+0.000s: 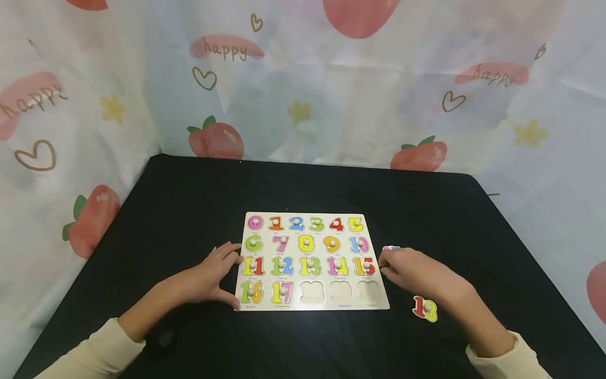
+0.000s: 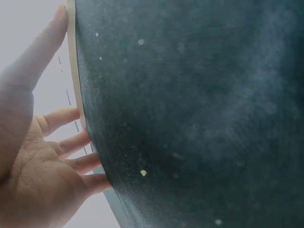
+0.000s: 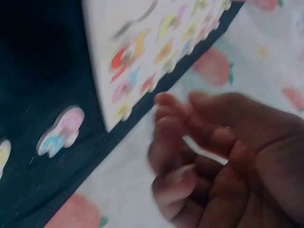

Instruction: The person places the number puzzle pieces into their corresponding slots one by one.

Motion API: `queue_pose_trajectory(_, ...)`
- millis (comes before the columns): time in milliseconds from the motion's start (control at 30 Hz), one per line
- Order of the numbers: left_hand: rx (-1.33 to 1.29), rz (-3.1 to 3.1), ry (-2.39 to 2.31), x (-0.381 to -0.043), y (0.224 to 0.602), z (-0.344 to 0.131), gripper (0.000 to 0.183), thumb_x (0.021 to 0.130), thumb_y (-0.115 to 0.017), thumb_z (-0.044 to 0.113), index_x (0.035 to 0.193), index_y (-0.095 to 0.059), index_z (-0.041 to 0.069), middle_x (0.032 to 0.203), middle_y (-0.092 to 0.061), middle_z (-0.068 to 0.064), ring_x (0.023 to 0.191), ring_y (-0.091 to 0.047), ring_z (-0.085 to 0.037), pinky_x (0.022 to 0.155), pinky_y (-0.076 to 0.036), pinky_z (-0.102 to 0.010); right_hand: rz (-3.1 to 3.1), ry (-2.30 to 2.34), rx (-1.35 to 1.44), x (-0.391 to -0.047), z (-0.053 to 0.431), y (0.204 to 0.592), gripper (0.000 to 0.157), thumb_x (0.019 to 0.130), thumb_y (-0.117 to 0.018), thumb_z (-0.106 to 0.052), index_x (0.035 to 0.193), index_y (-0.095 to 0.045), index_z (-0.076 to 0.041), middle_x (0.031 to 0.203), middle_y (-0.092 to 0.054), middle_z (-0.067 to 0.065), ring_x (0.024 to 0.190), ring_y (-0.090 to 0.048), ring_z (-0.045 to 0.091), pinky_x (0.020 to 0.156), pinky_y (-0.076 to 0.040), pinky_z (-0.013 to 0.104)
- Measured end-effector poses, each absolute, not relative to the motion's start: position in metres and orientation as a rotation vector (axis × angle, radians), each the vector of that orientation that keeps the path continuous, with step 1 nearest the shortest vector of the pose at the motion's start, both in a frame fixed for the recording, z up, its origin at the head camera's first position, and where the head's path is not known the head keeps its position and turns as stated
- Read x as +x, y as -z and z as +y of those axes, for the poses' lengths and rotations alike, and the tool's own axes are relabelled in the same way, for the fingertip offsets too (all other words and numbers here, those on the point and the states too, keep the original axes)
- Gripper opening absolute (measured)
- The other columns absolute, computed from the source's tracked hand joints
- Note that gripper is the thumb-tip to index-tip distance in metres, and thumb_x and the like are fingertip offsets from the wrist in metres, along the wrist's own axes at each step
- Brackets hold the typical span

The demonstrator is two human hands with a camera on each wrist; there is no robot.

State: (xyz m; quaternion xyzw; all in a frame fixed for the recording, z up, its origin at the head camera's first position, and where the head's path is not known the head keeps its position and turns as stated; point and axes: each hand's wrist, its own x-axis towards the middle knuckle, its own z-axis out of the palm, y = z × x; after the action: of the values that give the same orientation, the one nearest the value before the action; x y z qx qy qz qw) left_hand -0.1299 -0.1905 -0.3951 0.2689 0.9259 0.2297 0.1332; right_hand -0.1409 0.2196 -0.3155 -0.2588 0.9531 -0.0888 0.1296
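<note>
A pale number puzzle board (image 1: 295,305) lies on the black table, its knobbed numbers 0 to 17 seated in rows. Three bare recesses (image 1: 341,292) show at the right of the bottom row. My left hand (image 1: 208,273) rests against the board's left edge, fingers extended and thumb at the near corner. By the right edge is my right hand (image 1: 416,268), fingers loosely bent with nothing between them in the right wrist view. A pink and blue piece (image 3: 64,130) lies beyond the board, partly hidden by that hand in the head view. The red and yellow 18 piece (image 1: 425,309) lies below the right wrist.
Black cloth covers the table (image 1: 303,184). A printed curtain (image 1: 303,79) with strawberries and hearts hangs behind and at the sides. Part of a yellow piece (image 3: 4,154) enters the right wrist view at its left edge.
</note>
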Motion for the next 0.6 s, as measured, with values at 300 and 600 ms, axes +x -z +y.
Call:
queue_pose_trajectory(300, 0.747, 2.662, -0.668, -0.128, 0.397, -0.194, 0.091, 0.061, -0.079, 0.057, 0.127, -0.045, 0.005, 0.148, -0.024, -0.019, 0.137, -0.013, -0.041, 0.107, -0.012, -0.058, 2.783, 0.283, -0.487, -0.144, 0.276, 0.319, 0.016, 0.089, -0.048, 0.003, 0.098, -0.06, 0.006, 0.087, -0.06, 0.01, 0.068, -0.051, 0.016, 0.059, -0.046, 0.033)
queue_pose_trajectory(600, 0.744, 2.652, -0.663, -0.13, 0.393, -0.191, 0.09, 0.062, -0.079, 0.055, 0.127, -0.044, 0.004, 0.148, -0.022, -0.02, 0.137, -0.012, -0.041, 0.104, -0.018, -0.061, 2.72, 0.342, -0.415, -0.138, 0.299, 0.33, 0.015, 0.084, -0.06, 0.0, 0.097, -0.059, 0.007, 0.081, -0.056, 0.004, 0.067, -0.05, 0.015, 0.058, -0.045, 0.033)
